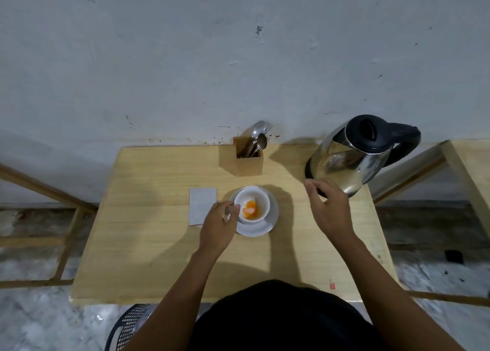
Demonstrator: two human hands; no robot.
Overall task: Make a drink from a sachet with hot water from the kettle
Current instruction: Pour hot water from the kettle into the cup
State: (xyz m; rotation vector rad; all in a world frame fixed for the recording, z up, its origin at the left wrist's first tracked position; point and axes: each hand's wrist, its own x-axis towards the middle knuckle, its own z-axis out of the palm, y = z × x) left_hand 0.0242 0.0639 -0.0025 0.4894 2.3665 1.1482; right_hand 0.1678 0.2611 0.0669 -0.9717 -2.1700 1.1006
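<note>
Orange powder sits in the cup (252,203) on its saucer (267,226). The left hand (218,226) pinches what may be its handle; the right hand (327,207), open and empty, nears the kettle (352,154). Steady the cup, pour slowly.

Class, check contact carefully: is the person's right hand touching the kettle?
Cannot tell. In the head view the right hand overlaps the kettle at its base; neither contact nor gap shows plainly.

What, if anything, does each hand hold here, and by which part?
The left hand pinches something small beside the cup's rim, possibly a spoon; it is too blurred to name. The right hand holds nothing, open in front of the kettle.
</note>
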